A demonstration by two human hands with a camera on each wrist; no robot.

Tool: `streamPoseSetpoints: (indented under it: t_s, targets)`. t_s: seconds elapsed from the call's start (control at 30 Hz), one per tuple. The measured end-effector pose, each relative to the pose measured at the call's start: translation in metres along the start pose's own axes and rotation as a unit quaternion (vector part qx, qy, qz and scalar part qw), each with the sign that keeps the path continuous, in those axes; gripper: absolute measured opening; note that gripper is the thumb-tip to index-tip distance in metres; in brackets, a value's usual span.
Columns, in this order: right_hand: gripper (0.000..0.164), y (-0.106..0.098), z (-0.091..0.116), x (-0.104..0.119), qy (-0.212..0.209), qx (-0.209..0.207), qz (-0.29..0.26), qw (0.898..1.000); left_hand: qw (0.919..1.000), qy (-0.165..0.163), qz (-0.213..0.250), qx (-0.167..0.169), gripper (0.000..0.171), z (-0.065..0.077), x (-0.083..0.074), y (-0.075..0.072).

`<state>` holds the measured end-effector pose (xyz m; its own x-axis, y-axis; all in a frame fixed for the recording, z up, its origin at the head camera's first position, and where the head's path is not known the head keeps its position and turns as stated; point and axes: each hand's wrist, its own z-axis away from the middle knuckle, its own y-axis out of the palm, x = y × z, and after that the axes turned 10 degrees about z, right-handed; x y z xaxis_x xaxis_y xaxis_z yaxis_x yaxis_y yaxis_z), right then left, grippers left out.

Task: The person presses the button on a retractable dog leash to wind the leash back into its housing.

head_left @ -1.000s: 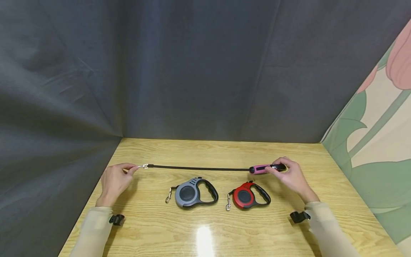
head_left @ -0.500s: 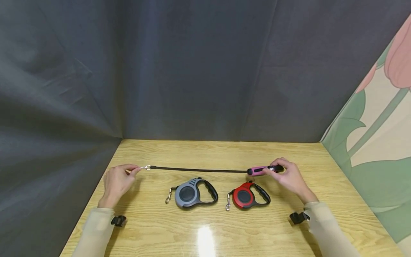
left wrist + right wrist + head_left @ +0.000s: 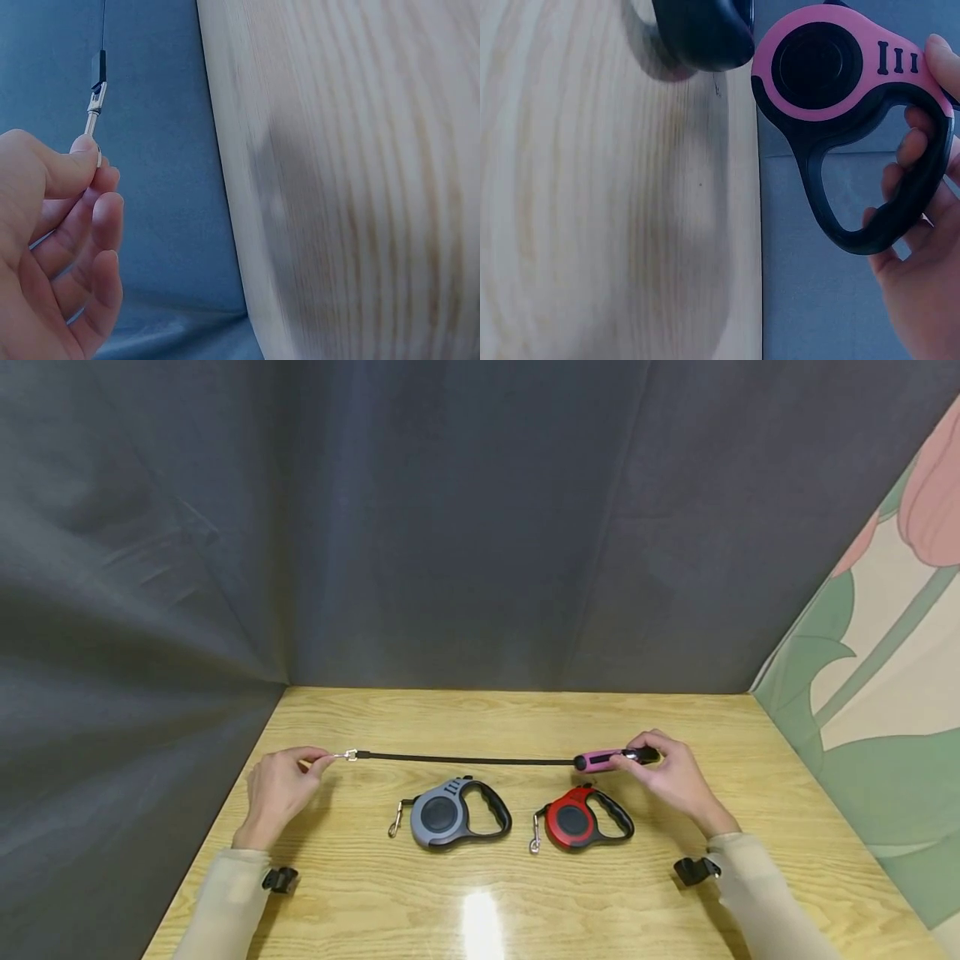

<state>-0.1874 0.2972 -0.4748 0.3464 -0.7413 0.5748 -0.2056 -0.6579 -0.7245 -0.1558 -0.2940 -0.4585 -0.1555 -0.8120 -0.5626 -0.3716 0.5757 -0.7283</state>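
Note:
My right hand point(image 3: 671, 777) grips the black loop handle of a pink retractable dog leash point(image 3: 814, 112), fingers curled through the loop in the right wrist view. From its case a black strap point(image 3: 465, 761) runs left, stretched nearly straight above the table. At the strap's far end, my left hand point(image 3: 281, 789) pinches the silver snap hook point(image 3: 91, 124) between thumb and forefinger; the other fingers are loosely bent. Nearer the person, a grey retractable leash point(image 3: 438, 814) and a smaller red retractable leash point(image 3: 568, 821) lie on the table, each with its hook to the left.
The wooden table point(image 3: 375, 902) reaches back to a dark grey curtain point(image 3: 465, 527), which also covers the left side. A floral panel point(image 3: 885, 693) stands at the right. Black wrist cameras point(image 3: 696, 870) sit on both sleeves.
The left hand has moved slightly right with the hook, and the right hand slightly left with the pink leash. The strap between them is shorter. The grey and red leashes lie as before.

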Motion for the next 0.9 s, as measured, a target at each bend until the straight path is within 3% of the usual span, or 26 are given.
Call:
streamPoseSetpoints:
  t_s: [0.9]
  targets:
    - [0.016, 0.013, -0.010, 0.020, -0.026, 0.007, -0.012, 1.000, 0.9999, -0.005, 0.011, 0.008, 0.017, 0.003, -0.009, 0.010]
